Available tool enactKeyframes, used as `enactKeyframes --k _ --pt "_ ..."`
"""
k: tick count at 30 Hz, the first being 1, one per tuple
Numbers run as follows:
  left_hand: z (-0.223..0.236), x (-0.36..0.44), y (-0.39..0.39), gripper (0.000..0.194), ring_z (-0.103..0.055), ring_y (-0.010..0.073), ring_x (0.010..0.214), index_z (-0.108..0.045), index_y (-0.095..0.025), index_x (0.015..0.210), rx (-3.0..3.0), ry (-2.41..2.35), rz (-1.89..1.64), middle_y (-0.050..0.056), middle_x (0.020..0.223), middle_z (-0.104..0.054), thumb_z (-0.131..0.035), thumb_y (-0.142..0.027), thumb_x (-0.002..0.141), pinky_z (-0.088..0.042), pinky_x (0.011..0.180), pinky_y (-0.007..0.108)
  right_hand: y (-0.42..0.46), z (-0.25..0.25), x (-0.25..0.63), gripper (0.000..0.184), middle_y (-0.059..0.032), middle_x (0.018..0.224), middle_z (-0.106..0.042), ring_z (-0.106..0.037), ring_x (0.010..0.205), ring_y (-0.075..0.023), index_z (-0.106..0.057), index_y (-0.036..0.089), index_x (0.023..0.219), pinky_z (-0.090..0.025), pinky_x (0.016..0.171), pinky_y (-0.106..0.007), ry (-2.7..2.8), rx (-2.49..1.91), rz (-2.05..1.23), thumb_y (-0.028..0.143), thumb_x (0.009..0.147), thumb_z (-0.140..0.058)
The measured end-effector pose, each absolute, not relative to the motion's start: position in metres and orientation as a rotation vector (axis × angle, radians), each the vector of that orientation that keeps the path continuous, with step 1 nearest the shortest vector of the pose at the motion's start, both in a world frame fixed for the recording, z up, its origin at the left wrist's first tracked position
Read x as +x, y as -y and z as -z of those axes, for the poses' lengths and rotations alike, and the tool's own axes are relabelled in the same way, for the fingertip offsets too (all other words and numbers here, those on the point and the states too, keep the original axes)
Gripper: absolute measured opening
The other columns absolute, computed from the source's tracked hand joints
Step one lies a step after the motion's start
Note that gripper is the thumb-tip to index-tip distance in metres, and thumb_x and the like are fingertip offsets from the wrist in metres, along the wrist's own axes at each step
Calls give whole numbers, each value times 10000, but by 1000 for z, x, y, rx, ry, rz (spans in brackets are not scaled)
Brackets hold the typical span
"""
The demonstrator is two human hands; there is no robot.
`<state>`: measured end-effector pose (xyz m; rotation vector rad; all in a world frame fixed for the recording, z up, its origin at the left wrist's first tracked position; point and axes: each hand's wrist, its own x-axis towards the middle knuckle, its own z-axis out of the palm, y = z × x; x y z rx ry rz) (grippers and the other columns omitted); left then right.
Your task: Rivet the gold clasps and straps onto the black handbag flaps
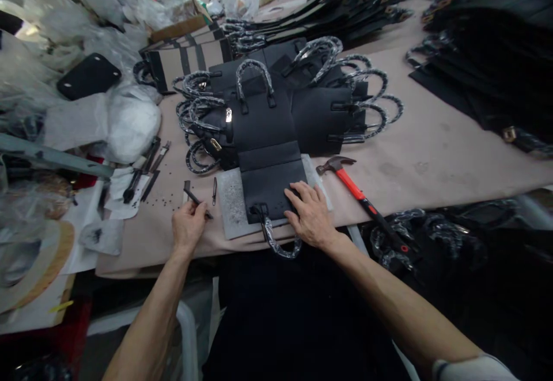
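Observation:
My left hand is closed on a slim dark tool just above the table, left of a grey stone slab. Its exact kind I cannot make out. My right hand rests open, fingers spread, on the near part of a black bag panel. That panel lies unfolded across the slab, with a plastic-wrapped handle at its near end hanging past the slab's edge. Another wrapped handle is at its far end. A small thin black tool lies between my left hand and the slab.
A claw hammer with a red and black handle lies right of the slab. Black bag pieces with wrapped handles pile up behind. Several hand tools and plastic bags lie at left. More black panels are stacked at right.

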<state>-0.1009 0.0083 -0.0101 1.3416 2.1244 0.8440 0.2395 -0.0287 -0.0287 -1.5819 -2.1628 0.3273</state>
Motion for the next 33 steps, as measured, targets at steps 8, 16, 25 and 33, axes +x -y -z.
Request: enactKeyframes --k 8,16,25,33 --pt "12 -115 -19 264 -723 240 805 -710 -137 957 1336 -2121 -804 101 889 -752 -600 -355 856 -578 716 306 35 34 233 496 -181 1511 -483 -393 1429 -394 -533 167 1445 -288 1183 -636 2217 -1486 -294 347 983 -537" --pt "-5 -103 -30 261 -716 333 1025 -734 -135 1021 1626 -2300 -122 178 1008 -750 -595 -340 938 -544 888 381 7 43 260 477 -221 1451 -502 -465 1359 -402 -558 114 1407 -418 1112 -628 2325 -1260 -201 392 1028 -475" --pt "-6 -89 -52 211 -700 319 1067 -746 -181 1016 1819 -2267 -138 152 1090 -746 -623 -331 932 -539 897 373 9 50 263 497 -170 1490 -494 -444 1398 -391 -512 205 1468 -420 1116 -651 2296 -1270 -255 440 1030 -501" --pt "5 -88 -100 235 -696 392 1098 -766 -113 946 1743 -2130 36 256 1057 -740 -717 -284 794 -529 897 407 10 47 259 494 -170 1507 -484 -432 1417 -375 -520 191 1458 -388 1151 -640 2282 -1345 -279 425 1024 -494"
